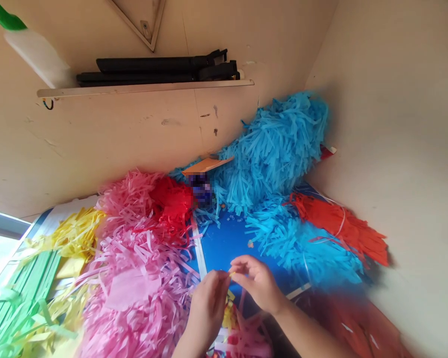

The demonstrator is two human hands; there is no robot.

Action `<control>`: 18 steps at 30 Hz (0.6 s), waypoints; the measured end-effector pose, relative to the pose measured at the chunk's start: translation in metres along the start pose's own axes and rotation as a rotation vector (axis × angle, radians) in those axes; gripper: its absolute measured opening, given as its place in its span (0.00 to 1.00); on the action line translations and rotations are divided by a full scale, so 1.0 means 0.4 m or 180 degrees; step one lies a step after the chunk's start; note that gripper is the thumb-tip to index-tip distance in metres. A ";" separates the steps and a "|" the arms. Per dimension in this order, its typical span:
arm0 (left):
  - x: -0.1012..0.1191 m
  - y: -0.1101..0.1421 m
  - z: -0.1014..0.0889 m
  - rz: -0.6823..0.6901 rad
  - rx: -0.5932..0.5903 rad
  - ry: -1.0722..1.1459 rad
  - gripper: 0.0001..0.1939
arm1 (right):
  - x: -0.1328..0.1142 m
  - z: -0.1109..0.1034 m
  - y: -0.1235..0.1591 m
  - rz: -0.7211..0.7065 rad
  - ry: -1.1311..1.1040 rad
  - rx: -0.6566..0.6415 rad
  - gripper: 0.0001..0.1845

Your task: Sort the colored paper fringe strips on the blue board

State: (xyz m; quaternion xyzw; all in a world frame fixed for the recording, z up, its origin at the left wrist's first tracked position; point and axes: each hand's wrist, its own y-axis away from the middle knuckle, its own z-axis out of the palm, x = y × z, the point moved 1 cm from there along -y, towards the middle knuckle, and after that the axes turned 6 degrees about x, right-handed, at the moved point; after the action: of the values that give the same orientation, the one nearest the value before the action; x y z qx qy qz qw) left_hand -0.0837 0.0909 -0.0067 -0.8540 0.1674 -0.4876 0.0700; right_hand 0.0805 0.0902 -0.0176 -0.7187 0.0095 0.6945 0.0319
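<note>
Over the front of the blue table, my left hand [210,300] and my right hand [257,282] meet at the fingertips, both in a pinch. A tiny yellow bit [232,273] shows where the fingers come together; its kind is too small to make out. Under my hands, partly hidden by the wrists, is a bundle of pink, yellow and red paper strips [242,338]. A heap of pink fringed paper [145,278] lies just left of my left hand. Beyond my right hand, blue fringed paper [302,243] spreads across the table.
A large blue fringe pile [280,149] leans in the corner. Red fringe [171,199], orange fringe [343,226], yellow fringe [78,228] and green strips [33,278] lie around the blue table [224,238]. Black objects [153,69] rest on a wall shelf [145,89].
</note>
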 end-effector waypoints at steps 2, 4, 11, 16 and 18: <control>-0.003 0.000 -0.002 0.0074 -0.0067 -0.0091 0.10 | -0.006 -0.008 -0.006 0.0053 -0.0061 -0.0075 0.09; -0.004 -0.002 -0.005 0.0199 0.0055 -0.0311 0.07 | -0.012 -0.014 -0.009 -0.0182 0.0133 -0.0008 0.11; 0.015 -0.014 -0.018 0.0258 0.0133 -0.0248 0.06 | -0.020 -0.012 -0.004 -0.0365 0.0335 -0.0199 0.14; 0.013 -0.006 -0.028 -0.0273 0.0207 0.0330 0.08 | -0.023 -0.028 -0.008 -0.0216 0.0249 0.0028 0.12; 0.008 0.000 -0.023 -0.0783 0.0334 0.0786 0.11 | -0.024 -0.029 -0.008 -0.0199 0.0164 -0.0105 0.09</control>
State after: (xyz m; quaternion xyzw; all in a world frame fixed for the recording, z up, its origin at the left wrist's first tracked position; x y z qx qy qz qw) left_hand -0.0901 0.0904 0.0007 -0.7968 0.0434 -0.6017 0.0332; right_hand 0.0920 0.0924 -0.0074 -0.7367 -0.0235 0.6745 0.0415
